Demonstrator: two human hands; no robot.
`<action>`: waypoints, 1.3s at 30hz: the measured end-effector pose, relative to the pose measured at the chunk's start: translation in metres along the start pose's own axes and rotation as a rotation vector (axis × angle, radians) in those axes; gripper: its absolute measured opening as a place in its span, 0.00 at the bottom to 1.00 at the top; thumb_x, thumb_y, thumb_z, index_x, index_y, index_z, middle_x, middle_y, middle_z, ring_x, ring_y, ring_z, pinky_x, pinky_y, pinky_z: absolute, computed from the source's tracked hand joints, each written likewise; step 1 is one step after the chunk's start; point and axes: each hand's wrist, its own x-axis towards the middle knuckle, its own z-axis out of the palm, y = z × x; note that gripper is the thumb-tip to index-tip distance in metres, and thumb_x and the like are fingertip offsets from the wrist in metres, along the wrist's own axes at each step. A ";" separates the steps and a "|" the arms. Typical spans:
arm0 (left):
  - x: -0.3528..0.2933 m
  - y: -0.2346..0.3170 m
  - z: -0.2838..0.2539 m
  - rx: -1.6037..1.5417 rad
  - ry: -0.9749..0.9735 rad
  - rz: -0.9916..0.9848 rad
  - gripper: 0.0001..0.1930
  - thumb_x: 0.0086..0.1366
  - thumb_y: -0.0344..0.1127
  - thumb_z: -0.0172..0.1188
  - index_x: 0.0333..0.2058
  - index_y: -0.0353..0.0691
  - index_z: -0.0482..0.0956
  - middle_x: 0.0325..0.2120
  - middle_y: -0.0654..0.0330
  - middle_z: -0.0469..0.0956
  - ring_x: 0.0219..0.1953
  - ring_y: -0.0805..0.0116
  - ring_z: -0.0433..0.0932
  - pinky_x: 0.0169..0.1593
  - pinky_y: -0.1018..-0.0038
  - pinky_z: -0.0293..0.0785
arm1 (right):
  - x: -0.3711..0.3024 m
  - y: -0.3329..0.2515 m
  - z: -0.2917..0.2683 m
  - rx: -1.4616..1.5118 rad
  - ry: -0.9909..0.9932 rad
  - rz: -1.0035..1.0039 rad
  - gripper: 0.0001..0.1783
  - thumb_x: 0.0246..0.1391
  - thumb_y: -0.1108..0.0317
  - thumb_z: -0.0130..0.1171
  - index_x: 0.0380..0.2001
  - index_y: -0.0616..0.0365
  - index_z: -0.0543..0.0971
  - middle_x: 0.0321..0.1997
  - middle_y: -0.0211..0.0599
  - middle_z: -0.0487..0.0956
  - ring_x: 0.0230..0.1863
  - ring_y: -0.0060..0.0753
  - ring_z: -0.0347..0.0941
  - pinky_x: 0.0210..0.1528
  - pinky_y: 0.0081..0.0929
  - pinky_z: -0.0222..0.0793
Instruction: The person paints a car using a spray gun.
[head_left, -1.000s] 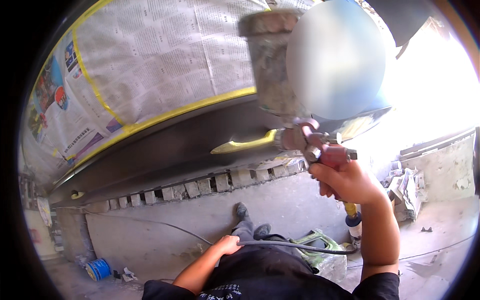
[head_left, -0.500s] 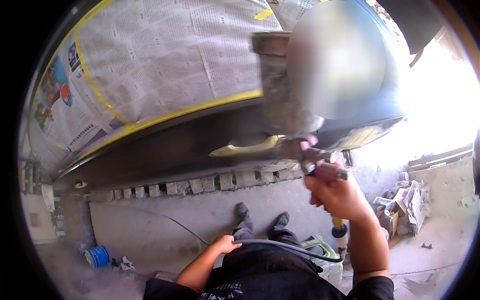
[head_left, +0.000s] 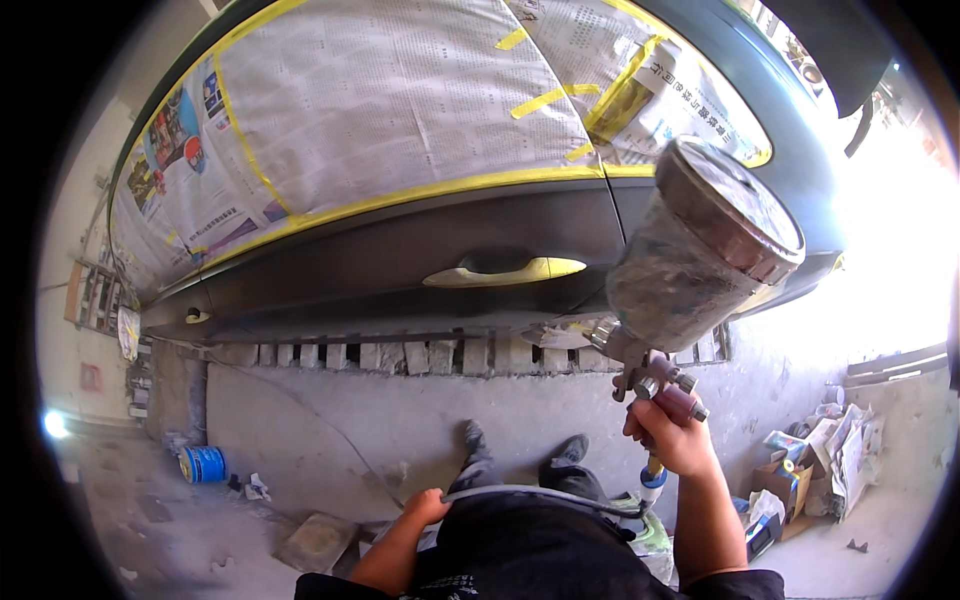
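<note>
My right hand is closed around the grip of a paint spray gun. A large, paint-stained cup with a wide round lid sits on top of the gun, tilted to the right. From below the grip, a grey air hose curves across my body to my left hand, which is closed on it. Beyond the gun is a dark car side. Yellow tape covers its door handle, and taped newspaper masks the windows. The gun's cup hides part of the car's side.
Below the car runs a row of grey blocks. A blue tub stands on the floor at left. Cardboard and paper scraps are piled at right. A green stool is close beside my right leg.
The spray gun has come down and nearer my body with my right hand, and its cup, blurred before, is now sharp. My left hand has shifted slightly left, still on the hose.
</note>
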 end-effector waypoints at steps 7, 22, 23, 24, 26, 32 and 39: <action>0.037 -0.071 -0.012 0.028 0.007 0.055 0.18 0.55 0.50 0.55 0.36 0.42 0.80 0.38 0.51 0.78 0.44 0.50 0.76 0.46 0.61 0.72 | -0.015 0.014 0.071 -0.063 0.244 0.012 0.19 0.55 0.72 0.52 0.49 0.64 0.68 0.25 0.29 0.72 0.24 0.20 0.72 0.26 0.19 0.68; 0.120 -0.218 -0.096 0.068 -0.198 0.396 0.17 0.53 0.45 0.53 0.35 0.40 0.79 0.35 0.46 0.78 0.42 0.48 0.76 0.46 0.60 0.72 | 0.032 -0.040 0.273 -0.712 0.910 -0.164 0.14 0.54 0.64 0.56 0.36 0.63 0.68 0.28 0.53 0.74 0.31 0.53 0.72 0.34 0.40 0.67; 0.120 -0.219 -0.103 0.053 -0.223 0.399 0.17 0.52 0.44 0.53 0.35 0.39 0.79 0.34 0.45 0.78 0.42 0.47 0.76 0.47 0.60 0.72 | 0.030 -0.041 0.273 -0.759 0.973 -0.151 0.14 0.54 0.64 0.55 0.37 0.63 0.68 0.26 0.46 0.74 0.26 0.40 0.72 0.29 0.33 0.67; 0.118 -0.221 -0.107 0.031 -0.242 0.379 0.17 0.52 0.44 0.53 0.35 0.39 0.79 0.35 0.45 0.78 0.42 0.47 0.76 0.47 0.60 0.72 | 0.028 -0.042 0.273 -0.807 1.034 -0.139 0.13 0.55 0.64 0.54 0.38 0.63 0.69 0.25 0.38 0.74 0.20 0.26 0.72 0.24 0.25 0.68; 0.118 -0.227 -0.118 -0.010 -0.273 0.330 0.17 0.52 0.44 0.53 0.36 0.39 0.79 0.35 0.45 0.78 0.42 0.47 0.76 0.47 0.61 0.72 | 0.028 -0.046 0.284 -0.748 1.073 -0.090 0.14 0.55 0.64 0.54 0.39 0.63 0.69 0.27 0.38 0.75 0.21 0.25 0.73 0.24 0.25 0.69; 0.151 -0.271 -0.107 0.078 -0.213 0.359 0.19 0.51 0.44 0.53 0.36 0.38 0.80 0.37 0.45 0.78 0.43 0.50 0.76 0.49 0.62 0.71 | 0.049 -0.044 0.327 -0.426 0.849 -0.059 0.14 0.55 0.63 0.56 0.38 0.62 0.69 0.24 0.41 0.75 0.22 0.30 0.74 0.26 0.29 0.68; 0.152 -0.272 -0.114 0.087 -0.355 0.321 0.21 0.50 0.45 0.53 0.40 0.39 0.79 0.41 0.44 0.76 0.47 0.50 0.75 0.51 0.63 0.70 | 0.049 -0.034 0.318 -0.399 0.876 -0.013 0.13 0.55 0.64 0.55 0.38 0.62 0.70 0.24 0.36 0.75 0.21 0.27 0.73 0.25 0.26 0.68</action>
